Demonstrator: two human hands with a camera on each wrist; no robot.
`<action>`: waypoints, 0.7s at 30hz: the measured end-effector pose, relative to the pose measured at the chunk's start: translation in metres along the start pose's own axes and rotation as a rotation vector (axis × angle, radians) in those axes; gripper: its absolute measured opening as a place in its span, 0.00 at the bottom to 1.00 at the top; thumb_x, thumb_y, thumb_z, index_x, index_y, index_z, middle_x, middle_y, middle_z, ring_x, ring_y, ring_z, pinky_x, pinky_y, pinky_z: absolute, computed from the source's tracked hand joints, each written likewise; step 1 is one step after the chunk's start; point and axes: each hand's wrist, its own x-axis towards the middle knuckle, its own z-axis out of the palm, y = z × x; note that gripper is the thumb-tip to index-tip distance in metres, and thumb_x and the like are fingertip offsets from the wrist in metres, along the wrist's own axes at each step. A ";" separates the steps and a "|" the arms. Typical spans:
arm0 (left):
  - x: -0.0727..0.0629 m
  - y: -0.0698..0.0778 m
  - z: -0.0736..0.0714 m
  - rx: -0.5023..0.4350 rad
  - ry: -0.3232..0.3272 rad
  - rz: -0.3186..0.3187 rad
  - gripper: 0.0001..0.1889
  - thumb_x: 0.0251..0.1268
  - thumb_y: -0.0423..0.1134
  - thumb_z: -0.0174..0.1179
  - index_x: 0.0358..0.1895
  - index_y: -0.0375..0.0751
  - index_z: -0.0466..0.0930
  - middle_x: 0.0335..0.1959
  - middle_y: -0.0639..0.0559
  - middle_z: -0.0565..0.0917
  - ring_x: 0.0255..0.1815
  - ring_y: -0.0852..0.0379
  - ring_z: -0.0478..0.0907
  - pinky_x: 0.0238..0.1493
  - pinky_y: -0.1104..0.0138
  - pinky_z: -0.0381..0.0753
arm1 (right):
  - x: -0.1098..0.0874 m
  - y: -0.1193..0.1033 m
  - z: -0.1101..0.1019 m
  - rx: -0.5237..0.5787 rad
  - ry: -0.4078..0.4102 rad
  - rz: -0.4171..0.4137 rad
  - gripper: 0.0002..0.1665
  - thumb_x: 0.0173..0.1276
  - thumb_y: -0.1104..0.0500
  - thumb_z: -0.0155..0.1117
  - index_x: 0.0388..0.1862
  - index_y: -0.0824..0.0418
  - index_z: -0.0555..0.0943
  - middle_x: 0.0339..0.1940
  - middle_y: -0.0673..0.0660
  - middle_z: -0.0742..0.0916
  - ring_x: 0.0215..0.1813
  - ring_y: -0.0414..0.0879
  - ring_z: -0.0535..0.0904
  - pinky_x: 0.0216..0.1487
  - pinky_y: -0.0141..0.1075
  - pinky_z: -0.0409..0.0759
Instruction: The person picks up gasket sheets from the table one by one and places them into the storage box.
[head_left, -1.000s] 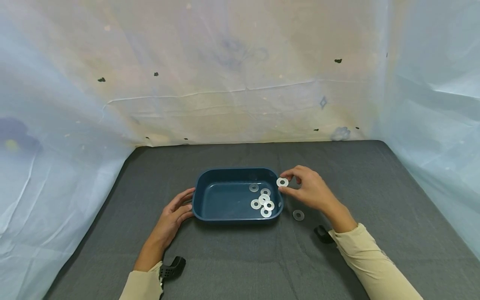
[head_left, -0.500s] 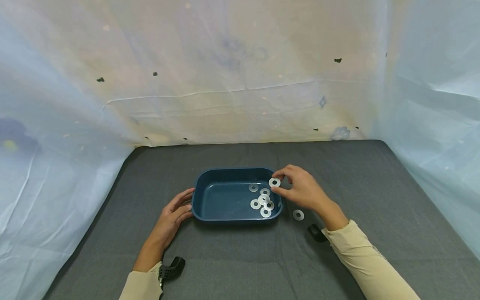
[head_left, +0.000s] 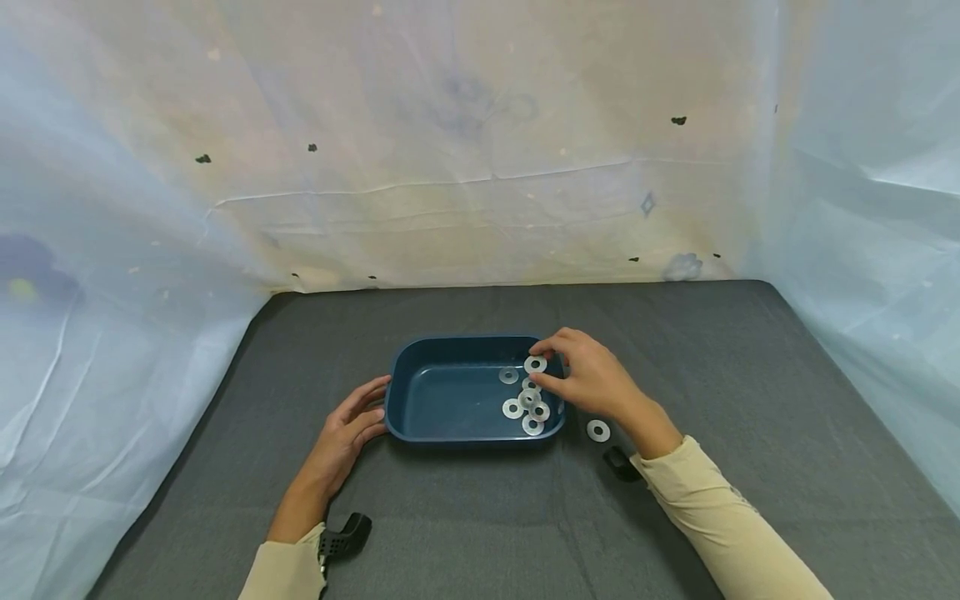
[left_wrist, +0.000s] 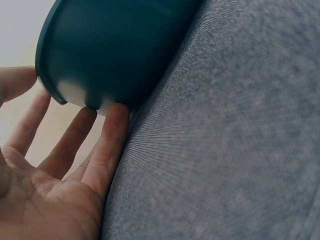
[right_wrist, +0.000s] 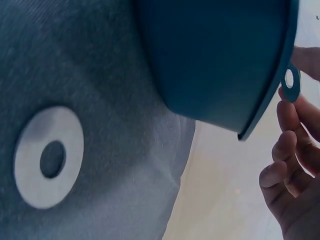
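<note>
A dark blue rectangular tray (head_left: 450,440) sits on the grey cloth, with several flat metal washers (head_left: 513,408) gathered at its right end, some overlapping. My right hand (head_left: 592,375) pinches one washer (head_left: 536,364) between thumb and index finger, over the tray's right end. In the right wrist view the pinched washer (right_wrist: 291,82) shows edge-on beside the rim. My left hand (head_left: 341,437) touches the tray's left end with extended fingers; the left wrist view shows its fingertips (left_wrist: 117,112) against the outer wall. Another washer (head_left: 598,430) lies on the cloth to the right of the tray.
Grey cloth (head_left: 465,533) covers the table. Pale plastic sheeting (head_left: 480,167) hangs behind and at both sides. A black band piece (head_left: 347,535) is worn at the left wrist, and another (head_left: 621,463) at the right.
My right hand has moved left with the pinched washer, from beside the tray's right rim to over its inside. The left hand and tray have stayed in place.
</note>
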 end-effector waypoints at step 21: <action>0.001 -0.002 -0.002 -0.012 -0.017 0.022 0.27 0.79 0.35 0.48 0.77 0.41 0.59 0.70 0.46 0.68 0.61 0.64 0.77 0.56 0.69 0.81 | -0.011 0.010 0.000 0.028 0.038 -0.027 0.18 0.69 0.52 0.68 0.56 0.55 0.83 0.43 0.50 0.83 0.39 0.44 0.74 0.39 0.38 0.72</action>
